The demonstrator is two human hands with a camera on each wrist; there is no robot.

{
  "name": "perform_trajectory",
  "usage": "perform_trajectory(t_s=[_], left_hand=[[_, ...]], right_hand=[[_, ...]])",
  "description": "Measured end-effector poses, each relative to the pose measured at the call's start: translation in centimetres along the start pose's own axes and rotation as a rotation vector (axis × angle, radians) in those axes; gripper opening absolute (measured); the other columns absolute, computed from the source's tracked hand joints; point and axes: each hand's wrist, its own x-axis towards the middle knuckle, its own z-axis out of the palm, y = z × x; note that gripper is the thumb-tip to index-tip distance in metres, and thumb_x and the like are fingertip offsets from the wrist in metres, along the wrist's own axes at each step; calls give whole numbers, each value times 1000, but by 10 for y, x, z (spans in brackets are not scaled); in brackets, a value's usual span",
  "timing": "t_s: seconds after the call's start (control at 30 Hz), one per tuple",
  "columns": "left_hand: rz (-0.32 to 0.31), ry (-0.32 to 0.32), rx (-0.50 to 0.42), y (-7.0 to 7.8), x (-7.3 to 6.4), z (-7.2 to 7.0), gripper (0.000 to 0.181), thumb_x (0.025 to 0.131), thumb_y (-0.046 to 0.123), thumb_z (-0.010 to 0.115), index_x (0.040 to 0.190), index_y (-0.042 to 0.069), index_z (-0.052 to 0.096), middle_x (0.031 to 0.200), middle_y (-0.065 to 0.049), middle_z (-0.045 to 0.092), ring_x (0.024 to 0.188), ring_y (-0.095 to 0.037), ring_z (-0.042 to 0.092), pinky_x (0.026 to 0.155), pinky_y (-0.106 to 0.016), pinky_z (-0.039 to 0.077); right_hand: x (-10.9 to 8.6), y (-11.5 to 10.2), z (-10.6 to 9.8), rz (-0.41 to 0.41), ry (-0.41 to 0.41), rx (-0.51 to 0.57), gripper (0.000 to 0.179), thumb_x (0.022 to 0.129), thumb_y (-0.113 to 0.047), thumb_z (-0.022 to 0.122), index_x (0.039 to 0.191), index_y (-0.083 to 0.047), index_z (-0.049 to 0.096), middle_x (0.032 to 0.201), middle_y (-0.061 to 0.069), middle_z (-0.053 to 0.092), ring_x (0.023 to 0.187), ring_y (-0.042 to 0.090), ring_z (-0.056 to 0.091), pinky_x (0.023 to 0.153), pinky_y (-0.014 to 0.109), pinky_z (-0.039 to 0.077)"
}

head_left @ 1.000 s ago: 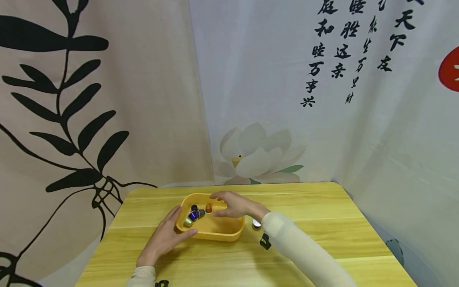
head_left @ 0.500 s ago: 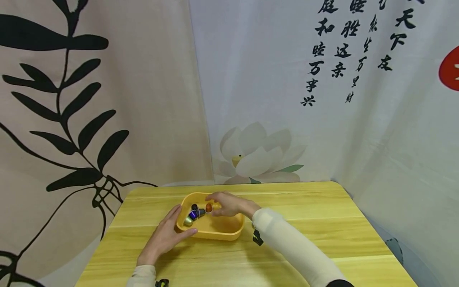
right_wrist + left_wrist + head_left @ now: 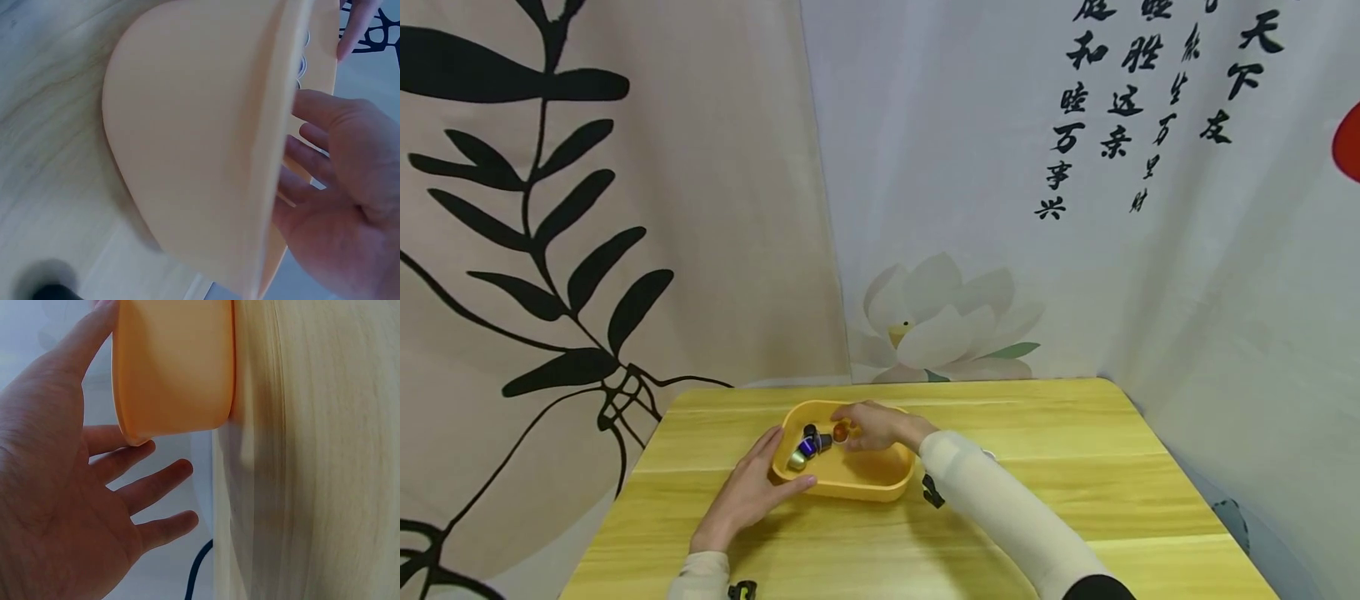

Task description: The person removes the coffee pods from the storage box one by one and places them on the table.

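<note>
Chinese calligraphy — “万事兴” — on curtain

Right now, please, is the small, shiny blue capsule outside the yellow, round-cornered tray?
No, the blue capsule lies inside the tray.

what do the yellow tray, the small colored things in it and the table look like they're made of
Yellow tray: probably molded plastic, smooth and satin, with seamless rounded corners.
Small colored things: possibly metal or shiny plastic; some catch bright highlights, but they're too small to be sure.
Table: wood or wood-look laminate, smooth, with long grain streaks.
</note>
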Motion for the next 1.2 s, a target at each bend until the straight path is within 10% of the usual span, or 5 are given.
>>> perform_trajectory(t_s=[1.2], left_hand=[[0, 11, -6, 1, 1, 1, 118, 96, 71, 81, 181, 9, 26, 189, -21, 23, 170, -53, 33, 134, -77, 34]], right_hand=[[4, -1, 8, -62, 9, -66, 12, 102, -10, 86, 113, -12, 84, 107, -3, 80, 89, 1, 61, 87, 15, 58]])
